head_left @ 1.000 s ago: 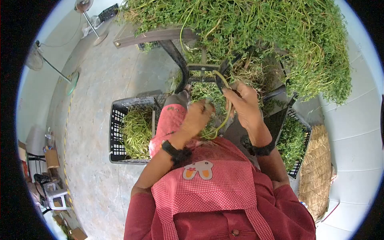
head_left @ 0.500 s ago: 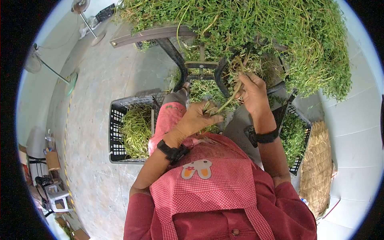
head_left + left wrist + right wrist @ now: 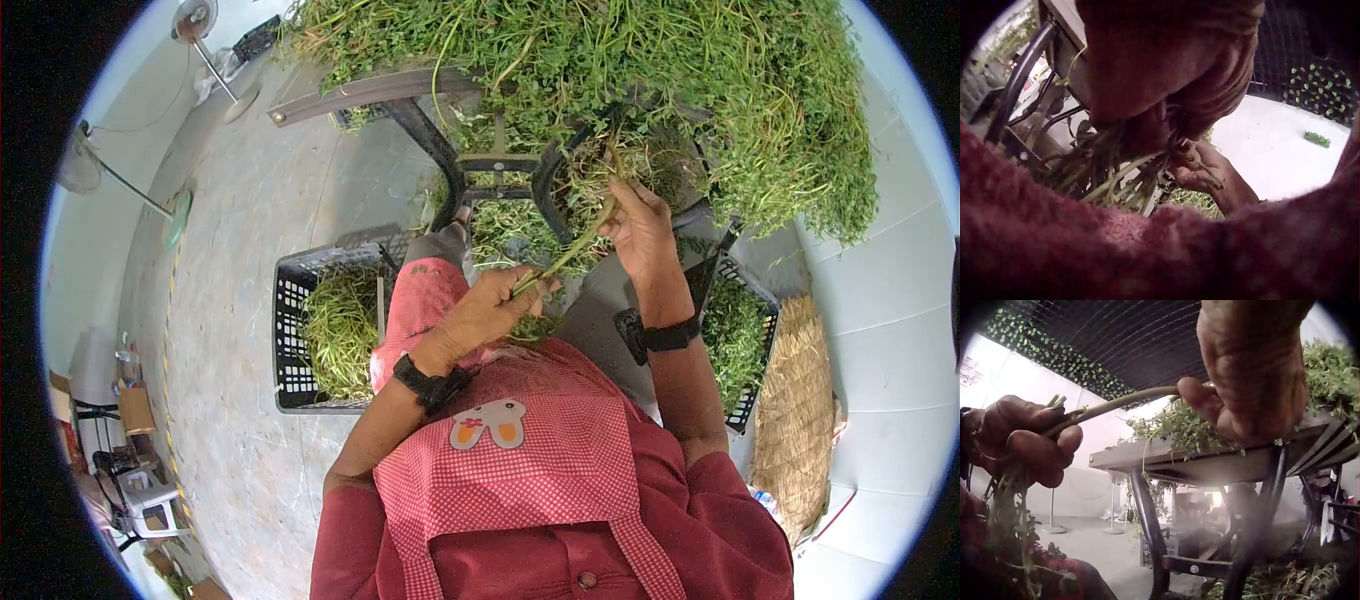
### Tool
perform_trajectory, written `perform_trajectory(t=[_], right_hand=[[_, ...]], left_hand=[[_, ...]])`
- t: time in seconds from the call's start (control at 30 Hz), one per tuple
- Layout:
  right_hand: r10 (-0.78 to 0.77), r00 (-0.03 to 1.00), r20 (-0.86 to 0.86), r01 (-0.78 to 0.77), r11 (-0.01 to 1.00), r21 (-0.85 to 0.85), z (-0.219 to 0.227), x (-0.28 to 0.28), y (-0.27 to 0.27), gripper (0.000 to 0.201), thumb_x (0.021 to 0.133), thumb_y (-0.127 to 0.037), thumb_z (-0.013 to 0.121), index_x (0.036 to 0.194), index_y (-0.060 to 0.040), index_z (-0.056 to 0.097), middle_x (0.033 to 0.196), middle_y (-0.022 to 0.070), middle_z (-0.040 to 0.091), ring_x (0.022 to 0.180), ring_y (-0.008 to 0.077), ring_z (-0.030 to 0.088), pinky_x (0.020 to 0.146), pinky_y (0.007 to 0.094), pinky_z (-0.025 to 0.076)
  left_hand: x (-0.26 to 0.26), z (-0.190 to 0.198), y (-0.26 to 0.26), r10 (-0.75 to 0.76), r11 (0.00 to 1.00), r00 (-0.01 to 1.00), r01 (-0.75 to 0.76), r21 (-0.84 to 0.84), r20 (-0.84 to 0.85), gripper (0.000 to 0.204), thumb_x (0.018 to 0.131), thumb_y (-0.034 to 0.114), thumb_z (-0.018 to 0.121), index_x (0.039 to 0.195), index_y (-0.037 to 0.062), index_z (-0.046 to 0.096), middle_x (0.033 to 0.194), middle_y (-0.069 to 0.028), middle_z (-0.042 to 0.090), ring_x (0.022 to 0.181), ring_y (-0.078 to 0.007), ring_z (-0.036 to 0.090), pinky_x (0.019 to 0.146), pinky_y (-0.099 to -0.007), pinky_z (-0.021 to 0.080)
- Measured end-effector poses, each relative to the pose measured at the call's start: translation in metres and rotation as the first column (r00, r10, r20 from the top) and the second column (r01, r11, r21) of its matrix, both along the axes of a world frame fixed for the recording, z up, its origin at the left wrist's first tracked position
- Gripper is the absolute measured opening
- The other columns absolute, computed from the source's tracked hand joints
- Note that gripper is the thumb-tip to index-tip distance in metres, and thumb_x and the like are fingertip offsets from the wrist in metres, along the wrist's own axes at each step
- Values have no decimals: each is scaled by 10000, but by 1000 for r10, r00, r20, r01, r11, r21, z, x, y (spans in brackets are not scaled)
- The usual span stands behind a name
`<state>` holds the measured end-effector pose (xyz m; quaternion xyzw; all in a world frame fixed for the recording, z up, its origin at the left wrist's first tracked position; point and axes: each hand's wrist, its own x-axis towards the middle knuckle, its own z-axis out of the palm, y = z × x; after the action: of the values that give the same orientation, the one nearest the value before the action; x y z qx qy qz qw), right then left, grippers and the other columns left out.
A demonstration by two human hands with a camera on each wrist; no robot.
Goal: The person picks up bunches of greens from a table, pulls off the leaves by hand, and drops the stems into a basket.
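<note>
My left hand (image 3: pixel 482 312) grips a bunch of leafy greens (image 3: pixel 1013 525) low before the apron. Its leaves hang below the fist in the right wrist view, and pale stem ends (image 3: pixel 1055 402) poke out on top. A long, flat, greenish-brown strip (image 3: pixel 1129 399), like a stalk, stretches from this fist to my right hand (image 3: pixel 645 232). Thumb and fingers of the right hand pinch the strip, and its far end sticks up beyond them. In the left wrist view, stems (image 3: pixel 1110 178) show below the left fingers, with the right hand (image 3: pixel 1210 178) behind.
A table (image 3: pixel 340 98) heaped with long-stemmed greens (image 3: pixel 620 70) stands ahead, leaves overhanging its edge. Black crates of greens stand left (image 3: pixel 283 330) and right (image 3: pixel 738 415). More greens (image 3: pixel 510 232) lie beneath the table between its dark legs. A straw mat (image 3: pixel 795 420) lies far right.
The strip was bowed in a loop and is now drawn nearly straight between the hands. My right hand has moved a little outward; the left fingers have closed around the bunch.
</note>
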<state>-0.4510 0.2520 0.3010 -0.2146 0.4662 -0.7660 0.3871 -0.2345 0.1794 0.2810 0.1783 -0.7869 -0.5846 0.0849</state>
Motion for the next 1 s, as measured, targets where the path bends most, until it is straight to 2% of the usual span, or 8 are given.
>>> perform_trajectory(t=[0.2,0.27,0.37,0.47,0.57,0.83,0.9,1.0], right_hand=[[-21,1000,-10,22,998,60,14,7,7,268,830,-215,643,936,15,554,760,104,620,665,184,635,503,280,481],[1,1000,-30,1,998,57,20,13,7,270,837,-201,633,953,24,539,777,113,628,682,187,643,505,274,486],[26,942,-335,-14,999,37,34,46,10,233,864,-158,591,969,35,511,784,119,633,673,176,642,515,257,504],[157,842,-517,-164,986,32,48,82,16,192,897,-122,530,991,41,491,774,119,633,665,169,640,517,243,516],[174,868,-466,-230,971,-64,50,87,18,171,915,-119,497,1000,29,492,783,118,632,663,171,639,519,249,526],[344,937,-59,-347,937,-51,11,52,11,231,915,-188,528,1027,14,514,881,157,639,766,220,648,640,290,552],[182,983,23,-183,982,53,-4,44,7,260,898,-205,558,1051,3,528,911,162,640,816,239,648,670,308,556],[174,983,64,-174,985,7,-16,40,-4,240,879,-217,586,1006,-21,530,936,171,635,865,261,643,697,336,557]], left_hand=[[-1,1,4,10,997,996,-3,74,-91,275,957,256,436,956,26,586,676,16,497,638,-89,473,607,-271,419],[-1,1,2,107,975,994,-102,-196,15,260,951,245,434,937,33,583,626,16,459,585,-96,456,537,-285,399],[-6,-25,-8,295,922,955,-279,-267,20,200,886,178,497,878,1,590,648,-184,540,628,-312,582,609,-359,461],[2,-61,-29,368,918,930,-361,-161,15,231,906,203,483,837,15,599,616,-129,556,556,-246,557,540,-333,429],[11,21,-12,555,786,775,-608,115,303,272,932,227,457,803,37,603,593,-67,560,492,-166,492,471,-292,367],[14,-10,-24,602,594,780,-579,558,168,190,898,274,541,963,98,569,664,-19,521,674,-145,507,647,-278,431],[26,-15,-22,587,755,809,-533,382,-33,204,891,262,562,917,60,578,690,-26,528,647,-139,514,605,-288,454],[20,-25,-26,630,531,761,-569,628,157,184,890,246,569,897,62,567,700,-15,508,633,-124,486,534,-280,438]])
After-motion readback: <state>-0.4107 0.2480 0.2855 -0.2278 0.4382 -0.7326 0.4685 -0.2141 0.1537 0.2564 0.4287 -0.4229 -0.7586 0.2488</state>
